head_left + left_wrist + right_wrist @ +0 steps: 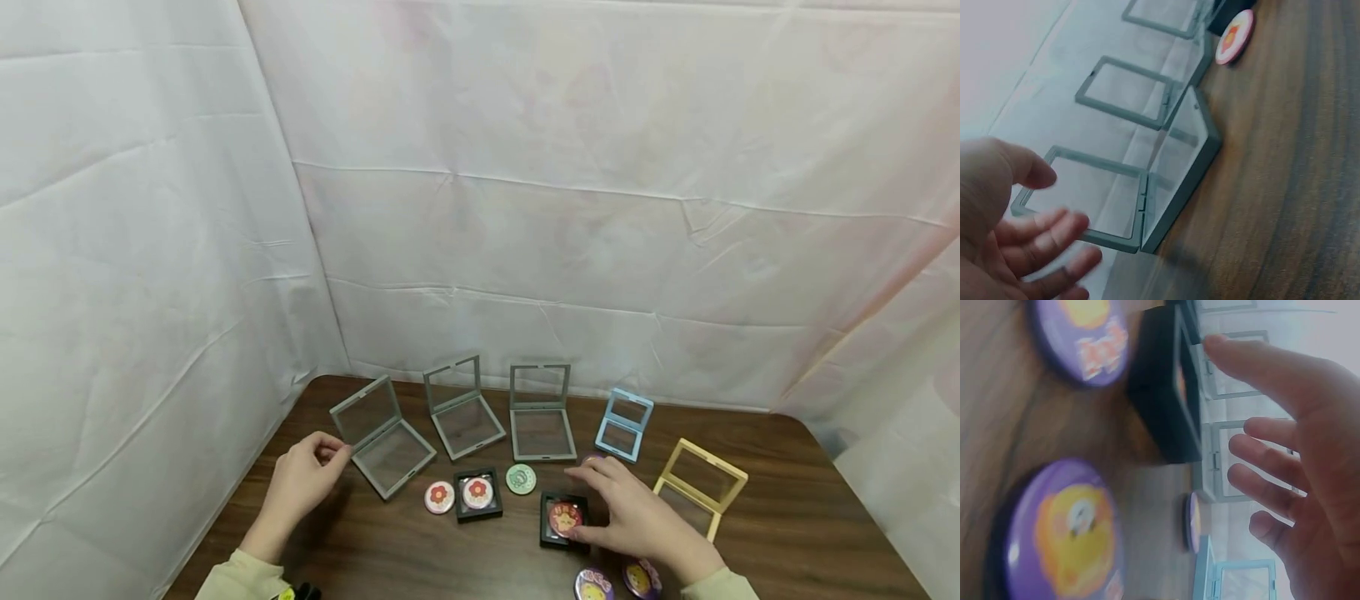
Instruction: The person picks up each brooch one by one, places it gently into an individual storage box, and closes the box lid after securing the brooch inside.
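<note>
My left hand [303, 479] is beside the leftmost grey display frame [393, 457], whose clear lid stands raised. In the left wrist view its thumb and loosely bent fingers [1041, 234] overlap that lid's edge, with nothing between them. Over the right side of a small black case [553, 542] hovers my right hand [630, 512], thumb and fingers spread apart. A red round badge [564, 518] with a yellow figure lies in the case. The right wrist view shows the thumb tip near the upper edge of the black case [1163, 387], and the palm holds nothing.
Two more grey frames [468, 427] [543, 433] stand unfolded at the back, then a blue one [620, 437] and a yellow one [686, 504]. Flower badges [439, 497], one in another black case [480, 515], a green badge [521, 478] and purple badges [592, 586] lie around.
</note>
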A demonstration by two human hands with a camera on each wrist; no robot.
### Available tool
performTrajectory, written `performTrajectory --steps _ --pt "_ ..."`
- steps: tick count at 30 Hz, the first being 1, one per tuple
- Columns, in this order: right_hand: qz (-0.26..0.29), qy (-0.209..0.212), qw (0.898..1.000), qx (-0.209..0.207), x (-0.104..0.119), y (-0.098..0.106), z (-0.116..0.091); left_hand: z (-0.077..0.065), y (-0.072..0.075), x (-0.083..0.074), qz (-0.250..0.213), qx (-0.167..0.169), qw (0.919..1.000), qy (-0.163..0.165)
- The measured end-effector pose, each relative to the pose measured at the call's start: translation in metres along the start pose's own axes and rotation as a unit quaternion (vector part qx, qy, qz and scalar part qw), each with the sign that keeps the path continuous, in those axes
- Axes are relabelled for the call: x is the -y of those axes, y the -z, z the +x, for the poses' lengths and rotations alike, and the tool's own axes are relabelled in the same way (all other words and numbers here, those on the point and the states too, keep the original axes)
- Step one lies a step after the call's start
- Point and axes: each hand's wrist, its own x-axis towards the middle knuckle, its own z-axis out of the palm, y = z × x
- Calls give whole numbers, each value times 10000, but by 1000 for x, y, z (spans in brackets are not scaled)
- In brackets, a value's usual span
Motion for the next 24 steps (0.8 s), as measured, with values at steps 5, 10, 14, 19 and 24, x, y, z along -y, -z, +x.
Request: performTrajectory --steps 5,10,14,19,24 --pt "56 -178 9998 -109 5 -3 13 3 -1 7 -155 90 9994 309" --pt "218 -418 9988 -166 13 -7 25 6 -8 11 -514 -6 9981 326" --pt "344 -597 9975 -121 17 -9 33 10 -14 11 -595 -25 9979 269" --pt "370 -760 9964 -113 19 -16 40 17 -21 12 -942 -101 9952 258" --pt "345 -958 9946 -211 22 -22 44 23 -29 15 -1327 -162 9907 242"
